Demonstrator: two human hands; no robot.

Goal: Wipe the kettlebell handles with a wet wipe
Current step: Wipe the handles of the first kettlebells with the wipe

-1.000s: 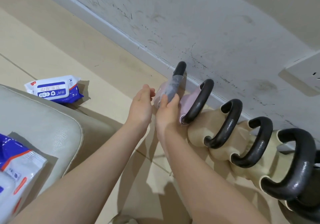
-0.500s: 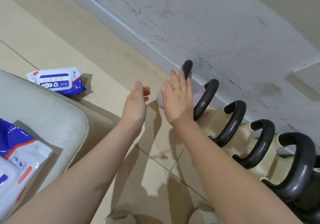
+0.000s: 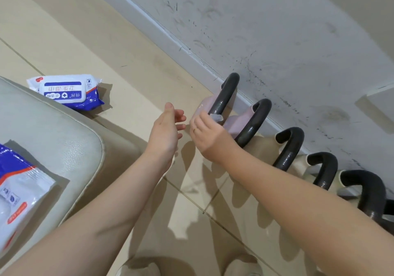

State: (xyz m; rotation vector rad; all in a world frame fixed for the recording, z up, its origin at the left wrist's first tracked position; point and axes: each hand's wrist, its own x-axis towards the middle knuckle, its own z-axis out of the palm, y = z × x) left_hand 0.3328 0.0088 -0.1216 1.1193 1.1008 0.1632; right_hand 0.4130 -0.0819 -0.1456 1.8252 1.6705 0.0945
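Lowered from flat, right hand pinches wet wipe at handle; left hand hovers relaxed.

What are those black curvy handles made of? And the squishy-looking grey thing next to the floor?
The black curved kettlebell handles look like hard painted metal or plastic: smooth, with small shiny glints. The pictures cannot settle which. The pale grey padded cushion looks like leather or faux leather: a fine pebbled grain, soft sheen and a stitched seam along its edge.

Row of black-handled kettlebells along the wall, crumpled wet wipe against the first handle.
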